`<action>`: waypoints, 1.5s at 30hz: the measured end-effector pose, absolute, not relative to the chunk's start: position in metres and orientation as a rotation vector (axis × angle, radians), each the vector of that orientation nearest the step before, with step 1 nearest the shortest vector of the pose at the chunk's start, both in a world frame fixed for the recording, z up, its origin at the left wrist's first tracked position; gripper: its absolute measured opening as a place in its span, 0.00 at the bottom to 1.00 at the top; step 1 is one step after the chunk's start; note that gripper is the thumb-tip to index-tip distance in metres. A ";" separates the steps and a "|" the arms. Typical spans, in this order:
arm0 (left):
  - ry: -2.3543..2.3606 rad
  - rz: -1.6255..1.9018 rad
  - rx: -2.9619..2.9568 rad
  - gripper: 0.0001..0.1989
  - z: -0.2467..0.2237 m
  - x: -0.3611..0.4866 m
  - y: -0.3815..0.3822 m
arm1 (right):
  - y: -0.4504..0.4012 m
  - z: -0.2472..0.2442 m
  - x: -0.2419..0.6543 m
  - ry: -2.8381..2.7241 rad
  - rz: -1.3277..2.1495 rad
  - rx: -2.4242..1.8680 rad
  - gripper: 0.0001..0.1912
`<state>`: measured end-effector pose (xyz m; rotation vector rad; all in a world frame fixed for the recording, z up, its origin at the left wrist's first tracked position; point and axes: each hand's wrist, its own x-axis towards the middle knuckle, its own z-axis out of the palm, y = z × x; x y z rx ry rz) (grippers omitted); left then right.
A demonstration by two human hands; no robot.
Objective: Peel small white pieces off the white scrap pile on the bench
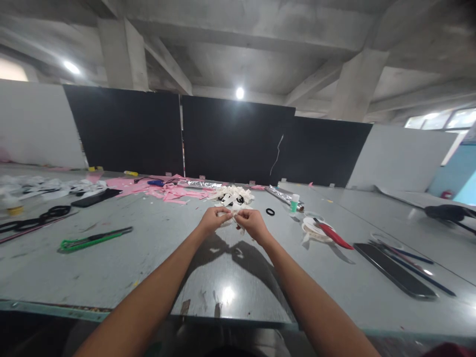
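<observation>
While the left hand [213, 219] and right hand [253, 224] point inward above the surface [156, 218], nearly touching, both narrow grips pinch a small cream strip [234, 213].

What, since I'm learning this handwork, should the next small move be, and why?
Probably ease the left hand and right hand slightly apart: both appear to pinch a small pale piece, and their fingers, close together, hide much of it, so a little space could show how it lies.
</observation>
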<state>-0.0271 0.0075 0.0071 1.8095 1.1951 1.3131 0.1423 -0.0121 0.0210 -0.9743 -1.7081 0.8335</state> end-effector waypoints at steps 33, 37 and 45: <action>1.458 1.507 2.671 0.07 0.023 -0.018 -0.029 | -0.008 0.009 0.139 -1.773 0.385 -1.077 0.11; 1.485 1.522 2.646 0.07 0.022 -0.016 -0.028 | -0.009 0.010 0.138 -1.767 0.387 -1.066 0.11; 1.506 1.527 2.467 0.08 0.022 -0.014 -0.029 | -0.006 0.009 0.135 -1.704 0.481 -1.032 0.12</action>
